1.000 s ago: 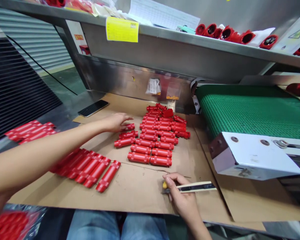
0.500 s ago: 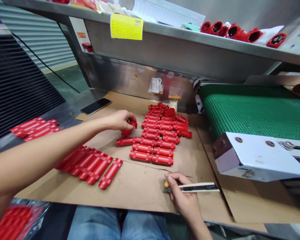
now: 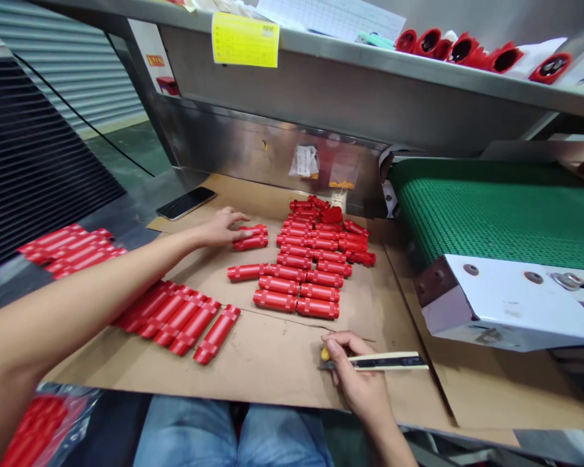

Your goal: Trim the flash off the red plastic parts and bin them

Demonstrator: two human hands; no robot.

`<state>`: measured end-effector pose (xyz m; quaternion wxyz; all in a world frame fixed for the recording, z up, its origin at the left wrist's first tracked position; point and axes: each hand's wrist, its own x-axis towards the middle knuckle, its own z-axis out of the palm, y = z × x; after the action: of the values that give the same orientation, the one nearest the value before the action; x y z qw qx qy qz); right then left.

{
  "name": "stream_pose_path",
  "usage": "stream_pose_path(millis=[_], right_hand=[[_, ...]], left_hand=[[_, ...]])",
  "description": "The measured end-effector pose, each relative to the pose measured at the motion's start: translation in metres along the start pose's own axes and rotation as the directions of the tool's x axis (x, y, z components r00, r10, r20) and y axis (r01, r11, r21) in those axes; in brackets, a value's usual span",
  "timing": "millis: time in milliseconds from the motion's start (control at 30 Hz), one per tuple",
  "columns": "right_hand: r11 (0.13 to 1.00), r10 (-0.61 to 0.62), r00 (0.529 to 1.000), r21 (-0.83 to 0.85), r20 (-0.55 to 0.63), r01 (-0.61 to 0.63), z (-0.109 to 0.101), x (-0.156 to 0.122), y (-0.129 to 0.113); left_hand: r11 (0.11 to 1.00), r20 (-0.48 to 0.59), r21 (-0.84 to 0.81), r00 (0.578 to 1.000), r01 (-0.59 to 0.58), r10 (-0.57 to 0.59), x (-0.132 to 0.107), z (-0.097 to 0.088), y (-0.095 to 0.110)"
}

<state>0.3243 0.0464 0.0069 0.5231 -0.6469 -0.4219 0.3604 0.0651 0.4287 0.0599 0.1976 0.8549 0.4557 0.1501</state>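
Note:
My left hand [image 3: 224,227] reaches over the cardboard with its fingers spread, and its thumb touches a pair of red plastic tubes [image 3: 250,242] lying side by side. Between the thumb and fingers of my right hand [image 3: 360,383] is a utility knife [image 3: 392,362], its blade pointing left and its pale handle to the right. Something small and yellow [image 3: 326,354] shows at the fingertips of that hand. Beyond it lie rows of red tubes [image 3: 318,309]. More red tubes [image 3: 180,318] form a slanted row under my left forearm, with one slightly apart at the right end.
A green conveyor belt [image 3: 506,214] with a white metal end [image 3: 511,305] stands at the right. A phone [image 3: 187,203] lies at the cardboard's back left. Above runs a metal shelf [image 3: 321,50] bearing red parts and papers. A bag of red pieces [image 3: 39,421] sits low at left.
My left hand has let go of red tubes, which now lie flat as a pair, and its fingers have spread. The right hand keeps the knife in nearly the same place.

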Motion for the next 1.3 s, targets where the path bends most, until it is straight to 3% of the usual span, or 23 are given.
stream_pose_path(millis=[133, 233, 400, 600, 1100, 1300], right_hand=[[1.0, -0.003, 1.0, -0.018, -0.007, 0.003, -0.001, -0.001, 0.001], [1.0, 0.002, 1.0, 0.006, -0.006, -0.002, 0.0, 0.0, 0.002], [1.0, 0.009, 1.0, 0.024, 0.003, -0.009, 0.001, -0.001, 0.002], [0.999, 0.005, 1.0, 0.033, 0.007, -0.005, 0.002, -0.001, -0.001], [1.0, -0.014, 1.0, -0.005, 0.005, 0.014, 0.001, 0.0, -0.005], [1.0, -0.009, 1.0, 0.003, 0.015, 0.009, 0.002, 0.0, -0.002]], left_hand=[[0.99, 0.147, 0.095, 0.985, -0.103, 0.089, 0.004, 0.012, 0.005], [0.976, 0.197, 0.16, 0.974, -0.145, 0.113, 0.007, 0.015, 0.011], [0.964, 0.224, 0.237, 0.972, -0.122, 0.068, 0.016, 0.013, 0.014], [0.972, 0.268, 0.218, 0.963, -0.087, 0.026, 0.023, 0.015, 0.024], [0.955, 0.412, 0.185, 0.901, -0.23, 0.137, -0.026, -0.008, 0.036], [0.959, 0.379, 0.18, 0.915, -0.219, 0.138, -0.048, 0.007, 0.057]])
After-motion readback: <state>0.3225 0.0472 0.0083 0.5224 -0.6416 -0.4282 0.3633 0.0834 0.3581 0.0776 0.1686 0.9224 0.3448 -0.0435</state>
